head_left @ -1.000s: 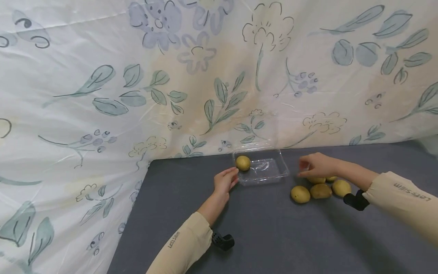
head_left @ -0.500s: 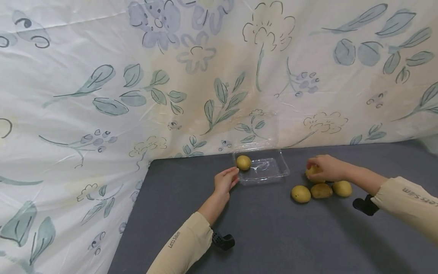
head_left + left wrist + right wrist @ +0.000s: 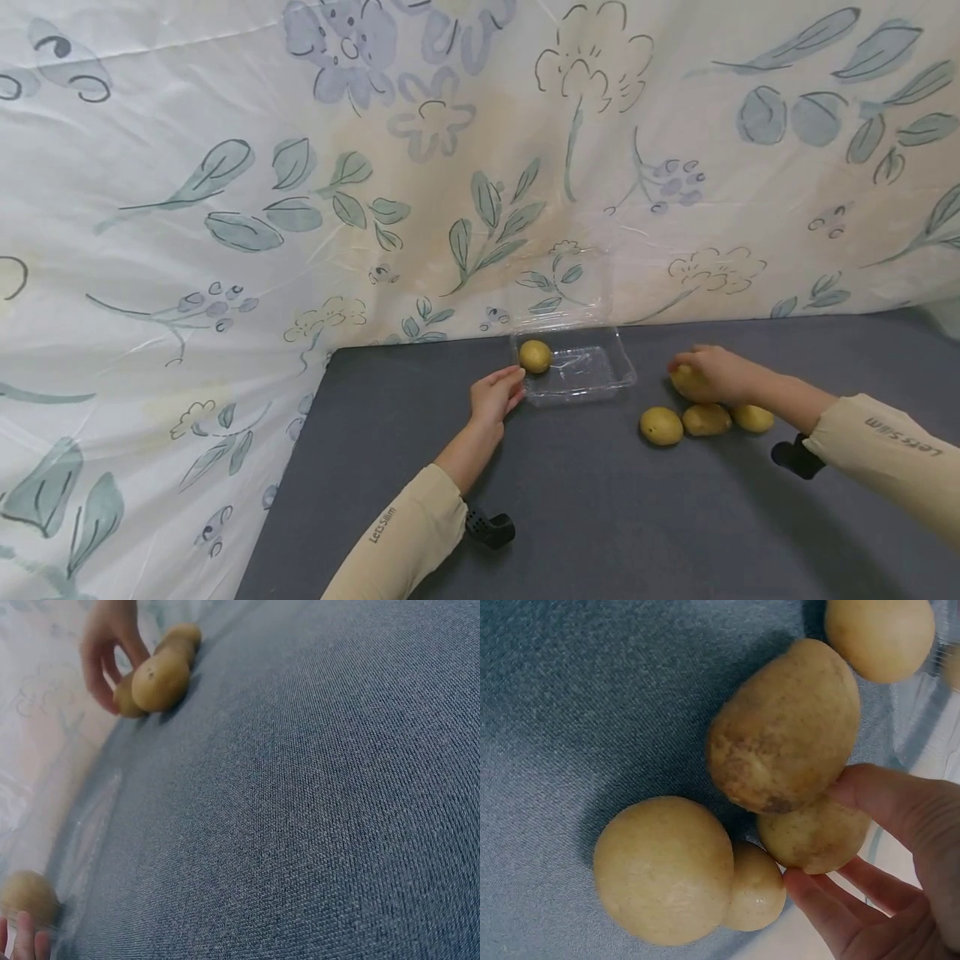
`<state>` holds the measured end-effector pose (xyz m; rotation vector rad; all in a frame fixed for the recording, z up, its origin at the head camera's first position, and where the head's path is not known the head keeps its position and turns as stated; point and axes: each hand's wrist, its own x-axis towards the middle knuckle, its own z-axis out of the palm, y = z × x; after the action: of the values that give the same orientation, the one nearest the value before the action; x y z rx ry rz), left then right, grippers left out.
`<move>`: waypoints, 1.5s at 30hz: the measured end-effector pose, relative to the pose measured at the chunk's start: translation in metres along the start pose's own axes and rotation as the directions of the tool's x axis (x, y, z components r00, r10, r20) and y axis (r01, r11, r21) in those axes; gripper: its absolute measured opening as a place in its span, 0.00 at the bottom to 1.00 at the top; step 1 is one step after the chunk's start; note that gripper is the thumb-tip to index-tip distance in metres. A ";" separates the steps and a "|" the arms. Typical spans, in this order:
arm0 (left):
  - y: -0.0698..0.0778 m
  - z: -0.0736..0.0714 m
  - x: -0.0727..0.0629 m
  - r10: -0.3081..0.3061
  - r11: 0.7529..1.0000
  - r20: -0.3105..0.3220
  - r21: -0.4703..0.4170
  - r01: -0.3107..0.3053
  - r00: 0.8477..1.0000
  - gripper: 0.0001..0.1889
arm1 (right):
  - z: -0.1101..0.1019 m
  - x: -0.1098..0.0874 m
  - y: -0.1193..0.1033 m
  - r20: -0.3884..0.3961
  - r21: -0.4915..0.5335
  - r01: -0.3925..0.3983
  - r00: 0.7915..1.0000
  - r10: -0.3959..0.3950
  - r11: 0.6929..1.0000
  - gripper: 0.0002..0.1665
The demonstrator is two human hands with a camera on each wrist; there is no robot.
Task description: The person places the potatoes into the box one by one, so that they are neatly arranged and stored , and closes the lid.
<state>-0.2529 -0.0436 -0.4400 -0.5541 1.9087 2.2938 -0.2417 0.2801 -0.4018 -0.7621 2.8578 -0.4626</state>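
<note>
One potato (image 3: 535,357) sits inside the clear box (image 3: 576,395). At box's left side, the left hand (image 3: 493,397) touches with loosely extended fingers, I suppose to steady it; rightward of box, the right hand (image 3: 722,375) pinches another potato (image 3: 814,836).

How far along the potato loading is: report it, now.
Early on, it seems. Done: one potato sits in the clear container. In hand: the right hand pinches a second potato outside it; whether that is lifted, I can't tell. Left: four more potatoes lie on the grey cloth, and the lid stands open.
</note>
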 end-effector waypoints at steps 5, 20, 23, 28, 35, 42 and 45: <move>0.000 0.000 0.001 0.007 1.000 0.006 -0.005 -0.007 1.000 0.14 | 0.001 0.000 0.003 0.000 -0.006 0.021 1.000 -0.021 1.000 0.18; -0.001 0.001 0.002 0.006 1.000 -0.003 -0.012 -0.006 1.000 0.14 | -0.002 0.006 0.001 0.078 -0.026 -0.055 0.995 0.057 0.998 0.29; 0.003 0.002 -0.002 0.004 1.000 -0.003 -0.015 -0.004 1.000 0.14 | 0.000 0.005 -0.002 0.077 -0.060 -0.058 0.995 0.063 0.997 0.29; 0.002 0.002 -0.001 0.001 1.000 0.005 -0.019 -0.001 1.000 0.14 | 0.000 0.003 -0.004 0.062 -0.070 -0.037 0.997 0.042 0.997 0.29; -0.002 0.002 0.003 0.018 1.000 -0.003 -0.018 -0.018 1.000 0.14 | 0.000 0.007 -0.002 0.071 -0.058 -0.005 0.997 0.009 0.998 0.29; -0.002 0.002 0.003 0.012 1.000 0.005 -0.016 -0.012 1.000 0.14 | -0.012 0.013 -0.008 0.074 -0.024 0.012 0.997 -0.010 1.000 0.29; -0.002 0.001 0.004 0.016 1.000 0.001 -0.011 -0.016 1.000 0.14 | -0.017 0.015 -0.012 0.076 -0.017 0.014 0.997 -0.013 1.000 0.29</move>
<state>-0.2559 -0.0426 -0.4434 -0.5414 1.9084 2.3150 -0.2531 0.2671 -0.3829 -0.7853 2.7917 -0.4016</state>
